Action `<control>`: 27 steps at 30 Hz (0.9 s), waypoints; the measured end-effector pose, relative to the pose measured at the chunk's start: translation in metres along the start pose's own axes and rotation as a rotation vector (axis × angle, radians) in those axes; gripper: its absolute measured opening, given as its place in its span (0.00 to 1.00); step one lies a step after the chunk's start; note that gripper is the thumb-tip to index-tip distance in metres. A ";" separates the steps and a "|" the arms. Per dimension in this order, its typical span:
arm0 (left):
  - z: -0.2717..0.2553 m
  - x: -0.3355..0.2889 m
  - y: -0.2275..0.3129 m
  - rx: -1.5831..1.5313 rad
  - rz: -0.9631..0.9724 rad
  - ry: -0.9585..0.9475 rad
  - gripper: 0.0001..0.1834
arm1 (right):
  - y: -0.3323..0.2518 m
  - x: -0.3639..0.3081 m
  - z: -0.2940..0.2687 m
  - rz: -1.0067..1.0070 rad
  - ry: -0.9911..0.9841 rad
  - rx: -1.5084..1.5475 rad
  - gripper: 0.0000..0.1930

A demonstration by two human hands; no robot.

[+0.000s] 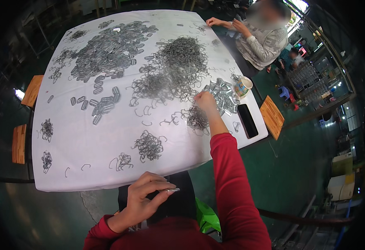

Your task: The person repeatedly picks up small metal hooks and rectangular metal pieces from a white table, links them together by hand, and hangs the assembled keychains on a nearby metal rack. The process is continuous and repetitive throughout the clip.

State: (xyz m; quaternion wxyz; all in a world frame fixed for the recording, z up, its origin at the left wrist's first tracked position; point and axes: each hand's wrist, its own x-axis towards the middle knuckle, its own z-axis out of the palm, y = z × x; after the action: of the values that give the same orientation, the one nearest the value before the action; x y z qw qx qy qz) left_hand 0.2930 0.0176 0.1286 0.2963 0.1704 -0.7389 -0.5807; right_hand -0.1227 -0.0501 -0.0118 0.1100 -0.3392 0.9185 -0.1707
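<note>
metal clip (173, 190) pinched at left hand (143, 200) fingertips, near the lap below the table (86, 141) edge | right hand (205, 101) stretched out, fingers curled onto the clip pile (222, 96); grip unclear | step: likely fetching another piece | next: needs a clean pick of one piece from the loose wire hooks (197, 118)

Shiny metal clips (107, 50), matt white cloth (86, 141)

Single head-worn fisheye view, looks steeply down from above the person's lap toward 12 o'clock across the white table (86, 141); near range, edges bend at rim, no second view.
</note>
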 end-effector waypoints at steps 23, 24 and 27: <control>0.005 0.008 -0.020 0.043 0.164 0.102 0.10 | -0.100 -0.354 -0.110 -0.133 0.034 1.562 0.17; 0.005 0.008 -0.020 0.050 0.178 0.102 0.10 | -0.101 -0.357 -0.106 -0.132 0.074 1.561 0.17; 0.007 0.007 -0.020 0.083 0.205 0.103 0.11 | -0.103 -0.360 -0.092 -0.203 0.146 1.445 0.16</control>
State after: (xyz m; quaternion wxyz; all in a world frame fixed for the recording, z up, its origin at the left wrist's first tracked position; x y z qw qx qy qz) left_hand 0.2814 0.0135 0.1095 0.3846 0.1355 -0.7595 -0.5068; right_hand 0.1769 0.1363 0.1442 0.2282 -0.2532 0.5458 -0.7655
